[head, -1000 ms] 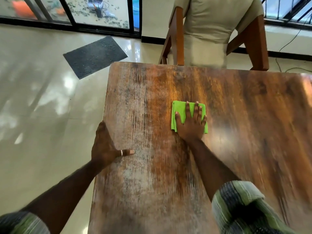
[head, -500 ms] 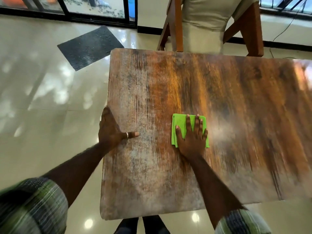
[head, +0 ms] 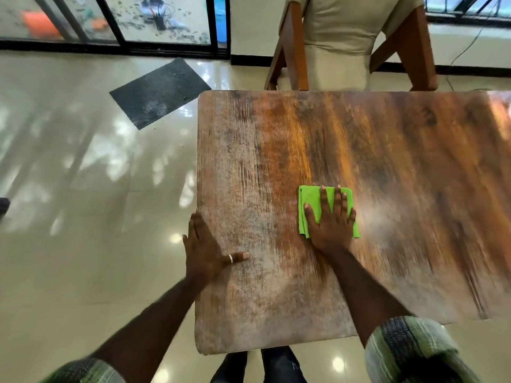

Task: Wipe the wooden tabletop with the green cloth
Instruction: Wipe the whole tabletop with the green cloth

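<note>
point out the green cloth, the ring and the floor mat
green cloth (head: 308,196), head view, bare upper left corner
ring (head: 231,259), head view, middle of the band
floor mat (head: 160,92), head view, its middle

No text, label, brand mark, number or sign can be read anywhere in view. The green cloth (head: 309,195) is plain, the wooden counter (head: 387,150) shows only grain and wear, and the striped sleeve (head: 409,349) carries nothing but its pattern. The things beyond the glass door (head: 166,20) are too small and blurred to show any lettering.
</note>
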Tool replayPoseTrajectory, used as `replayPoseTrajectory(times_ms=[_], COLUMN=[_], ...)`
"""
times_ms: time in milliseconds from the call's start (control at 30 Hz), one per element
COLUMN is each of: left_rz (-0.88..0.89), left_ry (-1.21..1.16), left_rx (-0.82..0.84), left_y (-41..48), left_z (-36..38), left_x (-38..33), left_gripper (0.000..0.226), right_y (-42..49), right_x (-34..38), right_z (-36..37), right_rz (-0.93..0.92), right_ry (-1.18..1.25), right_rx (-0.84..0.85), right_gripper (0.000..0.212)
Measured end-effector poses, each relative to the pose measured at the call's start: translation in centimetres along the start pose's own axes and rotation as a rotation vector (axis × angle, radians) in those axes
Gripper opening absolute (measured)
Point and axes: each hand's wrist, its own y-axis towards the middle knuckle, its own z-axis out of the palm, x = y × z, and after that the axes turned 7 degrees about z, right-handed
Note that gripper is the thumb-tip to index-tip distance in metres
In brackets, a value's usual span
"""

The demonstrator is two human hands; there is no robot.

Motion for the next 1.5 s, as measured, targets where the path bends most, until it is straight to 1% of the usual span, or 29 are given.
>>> replayPoseTrajectory(times_ms=[100,167,267,367,400,433,500,533,600,700,733,767,867,933,1067,1133,1200,1367,1433,1500], left_rz=[0.015,0.009,-0.006,-0.01,-0.003,0.005,0.02,0.036,0.057,0.057,0.051,0.045,0.042,0.028,0.026,0.028,0.033,0.027,0.023,0.018], left_ry=[-0.001,-0.007,-0.014,-0.005,0.01,0.021,0.005,-0.014,-0.034,-0.026,-0.028,-0.02,0.001,-0.015,-0.036,-0.045,-0.061,-0.067,-0.063,-0.077], left_rx=[-0.006,-0.011,-0.009,-0.01,-0.013,-0.022,-0.058,-0.074,-0.101,-0.113,-0.115,-0.108,-0.055,-0.074,-0.098,-0.095,-0.098,-0.085,-0.089,-0.096], left_y=[0.1,0.2,0.4,0.5,0.5,0.6,0.5,0.4,0.2,0.4,0.5,0.7,0.7,0.7,0.6,0.6,0.5,0.4,0.4,0.4], left_z=[0.1,0.2,0.3,0.6,0.7,0.9,1.1,1.2,1.3,1.6,1.6,1.6,1.4,1.0,0.7,0.7,0.7,0.5,0.5,0.5], left_x=[0.4,0.7,0.8,1.2,1.5,1.8,2.2,2.3,2.4,2.6,2.7,2.8,2.4,1.8,1.2,1.4,1.5,1.2,1.2,1.3], left_gripper=[0.162,0.162,0.162,0.16,0.155,0.146,0.12,0.111,0.105,0.104,0.107,0.114,0.147,0.157,0.157,0.157,0.157,0.158,0.158,0.157], right_y=[-0.5,-1.3,-3.1,-5.3,-6.1,-6.8,-8.1,-8.5,-8.8,-8.5,-8.2,-7.8,-6.1,-4.5,-0.8,0.5,1.3,1.2,0.7,-0.3], right_x=[2.0,4.4,9.6,15.4,17.3,19.0,21.6,22.3,22.9,22.1,21.7,20.9,16.9,13.0,4.6,1.4,-0.5,-0.3,1.0,3.2], right_z=[0.2,0.7,1.9,3.1,3.4,3.7,4.3,4.5,4.6,4.2,4.1,3.8,2.9,2.1,0.8,0.0,-0.5,-0.4,-0.2,0.3], right_rz=[0.031,0.013,-0.027,-0.065,-0.083,-0.106,-0.151,-0.163,-0.168,-0.179,-0.19,-0.195,-0.171,-0.136,-0.038,0.015,0.031,0.052,0.062,0.022], right_ry=[0.008,0.005,0.043,0.096,0.102,0.109,0.118,0.117,0.108,0.125,0.134,0.144,0.133,0.099,0.059,0.049,0.043,0.034,0.04,0.031], right_rx=[0.016,0.02,0.015,0.056,0.08,0.102,0.134,0.14,0.142,0.156,0.164,0.17,0.144,0.096,0.001,0.005,-0.004,-0.03,-0.017,-0.011], right_gripper=[0.077,0.076,0.076,0.076,0.076,0.076,0.076,0.076,0.076,0.078,0.079,0.08,0.082,0.082,0.084,0.084,0.085,0.086,0.086,0.085])
